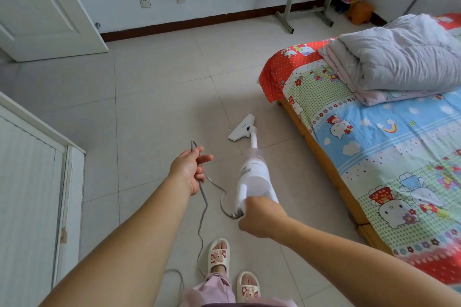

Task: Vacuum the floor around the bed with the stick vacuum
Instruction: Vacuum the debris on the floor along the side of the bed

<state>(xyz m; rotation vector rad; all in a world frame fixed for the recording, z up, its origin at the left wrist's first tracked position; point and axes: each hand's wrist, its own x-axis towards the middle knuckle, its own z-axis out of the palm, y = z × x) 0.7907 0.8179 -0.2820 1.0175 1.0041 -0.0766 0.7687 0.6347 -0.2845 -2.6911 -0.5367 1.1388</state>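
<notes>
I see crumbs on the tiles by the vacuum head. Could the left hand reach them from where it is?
Probably not without bending. The left hand is up in the air holding the cord, while the crumbs lie on the floor farther ahead, beside the vacuum head. Nothing blocks the way.

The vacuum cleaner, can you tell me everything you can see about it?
The stick vacuum is white and looks plastic, with a see-through section above a thin tube. Its flat floor head rests on the pale tiles beside the bed's corner, next to some crumbs. It leans back toward the person. The right hand holds its grip, and the left hand holds its grey cord.
</notes>
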